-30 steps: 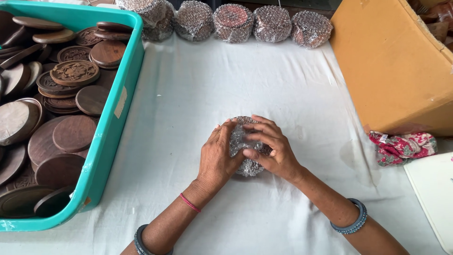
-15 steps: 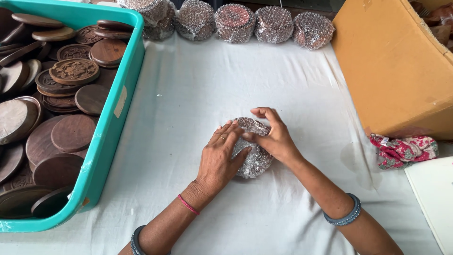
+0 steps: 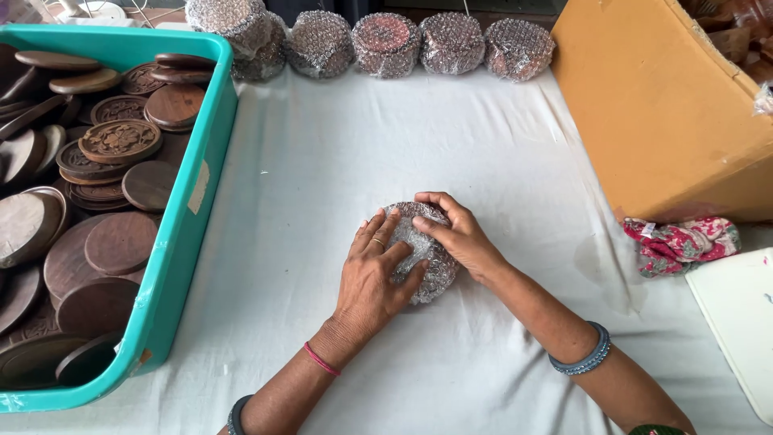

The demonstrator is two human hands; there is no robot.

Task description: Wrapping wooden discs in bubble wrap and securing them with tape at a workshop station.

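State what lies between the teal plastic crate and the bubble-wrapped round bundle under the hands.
Head view: only bare white tablecloth separates crate from bundle.
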